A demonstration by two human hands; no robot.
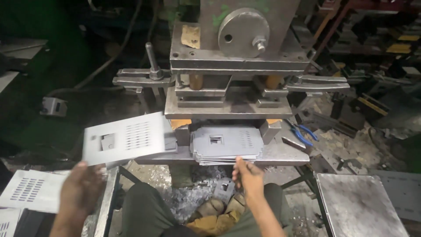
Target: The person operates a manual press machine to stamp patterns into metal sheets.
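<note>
On the far left I see a perforated sheet [30, 189] lying flat, pale, with rows of slots punched in it. Just right of it my left hand [80, 184] is raised at the end of a bent forearm, back of the hand toward the camera, fingers up. It meets the lower left corner of a punched metal plate [127, 138], which tilts up from that corner toward the press, with a square cut-out and a grid of slots showing on its face. The grip itself is hidden behind the hand, so I cannot tell whether the fingers pinch the plate or only steady it; the plate's right edge overlaps the press bed [280, 153].

In the middle stands the press [237, 57], a heavy grey block with a round disc on its front and clamp bars reaching out on both sides. Under its die, on the bed, sits a stack of plates [226, 145], each with the same square window and slot pattern, edges slightly fanned.

My right hand [247, 173] reaches up from a forearm that runs in from the lower right, fingers drawn narrow together and touching the front edge of that stack. Below, between my knees, a small cut-out piece [224, 188] lies among metal scrap on the floor.

Further right, blue-handled pliers [302, 134] rest at the bed's right end. At the lower right a bare grey sheet [359, 206] lies flat on a stand.
</note>
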